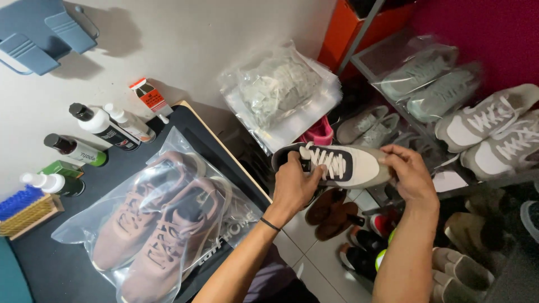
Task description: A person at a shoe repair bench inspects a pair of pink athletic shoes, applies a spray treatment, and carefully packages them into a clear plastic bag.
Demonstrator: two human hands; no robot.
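Both my hands hold one cream and black sneaker (348,164) with white laces, up in the air to the right of the table. My left hand (295,185) grips its heel and tongue end. My right hand (409,173) clasps its toe end. On the dark table (62,264) to the left lies a clear plastic bag (163,219) holding a pair of brownish pink sneakers, apart from my hands.
Several bottles (104,126) and a blue brush (22,205) line the table's back edge by the wall. A stack of clear bags (281,92) leans behind the table. A shelf rack (449,95) at right holds bagged and loose grey sneakers. More shoes (365,241) lie on the tiled floor.
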